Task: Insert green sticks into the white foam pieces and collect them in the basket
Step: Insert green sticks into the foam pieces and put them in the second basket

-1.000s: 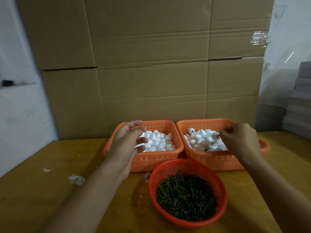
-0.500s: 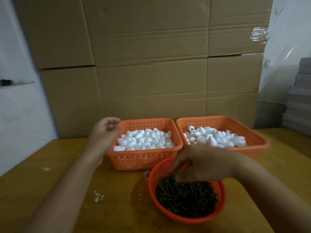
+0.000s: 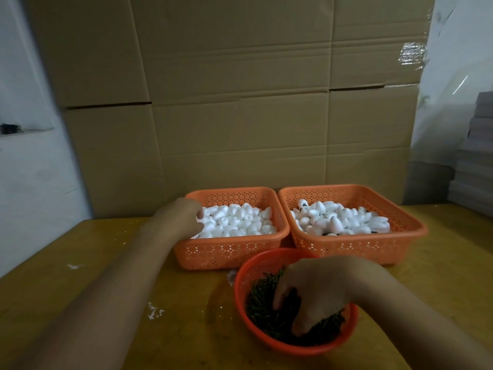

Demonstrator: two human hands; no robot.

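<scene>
**Foam and sticks: both hands reaching for the next pair**

Foam pieces (image 3: 237,220), plain and white, fill the left basket (image 3: 232,252), the first of 2 orange rectangular baskets set side by side at the back of the tabletop (image 3: 80,284). The left hand (image 3: 178,218) reaches over that basket's left rim with its fingers bent down among the pieces; whether it has 1 pinched yet cannot be told, since the fingertips are hidden against the white heap.

Nearer the person, the round red basket (image 3: 293,343) holds the loose green sticks (image 3: 260,303). The right hand (image 3: 314,292) is dug into them with curled fingers, apparently gathering 1 or more, though no single stick can be made out in its grip.

Further right, the right basket (image 3: 354,244) carries foam pieces with dark bits showing between them, which I take to be the finished ones with sticks in.

By this reading the job is well under way but far from over: the finished heap is sizeable, yet the plain foam and the sticks remain plentiful. White crumbs (image 3: 154,312) dot the tabletop at the left.
</scene>
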